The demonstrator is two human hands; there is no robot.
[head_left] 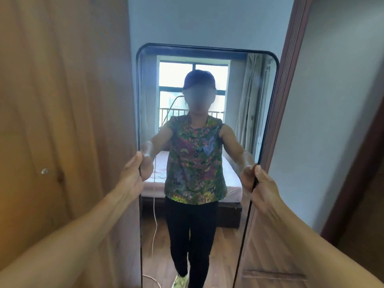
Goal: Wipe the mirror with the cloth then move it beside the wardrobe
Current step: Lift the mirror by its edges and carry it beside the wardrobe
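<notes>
I had the mirror (207, 59) upright, held by both side edges. My left hand (131, 179) was closed on the left edge, thumb in front and fingers behind; my right hand (259, 183) clasped the right edge the same way. The mirror stood between the wardrobe (62, 100) on the left and a dark door frame (291, 69) on the right, just beside both. No cloth was in view.
</notes>
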